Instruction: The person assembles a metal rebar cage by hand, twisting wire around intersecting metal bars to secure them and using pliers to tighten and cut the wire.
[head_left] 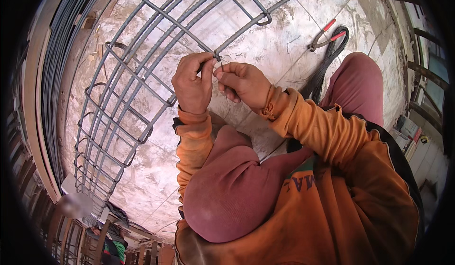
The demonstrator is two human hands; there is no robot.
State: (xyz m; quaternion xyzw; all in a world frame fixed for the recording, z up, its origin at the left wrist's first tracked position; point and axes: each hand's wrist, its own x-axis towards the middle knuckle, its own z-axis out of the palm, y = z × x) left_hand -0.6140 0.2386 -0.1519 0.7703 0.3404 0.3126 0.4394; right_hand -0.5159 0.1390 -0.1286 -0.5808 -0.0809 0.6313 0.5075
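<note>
A long cage of steel rebar (163,15), with square stirrups across its bars, runs from the upper right down to the lower left. My left hand (193,81) is closed in a pinch against a joint where a stirrup crosses the nearest bar. Its thumb and forefinger touch a thin dark tie wire (221,62) there. From the other side my right hand (244,82) pinches the same wire between thumb and forefinger, its other fingers curled. The fingertips partly hide the wire's ends.
Red-handled pincers (325,38) lie on the stained floor beside a bundle of dark tie wire (327,63), near my right knee. Long rods (71,42) are stacked along the left. Another person (113,246) is at the lower left. Boxes (408,128) stand at the right.
</note>
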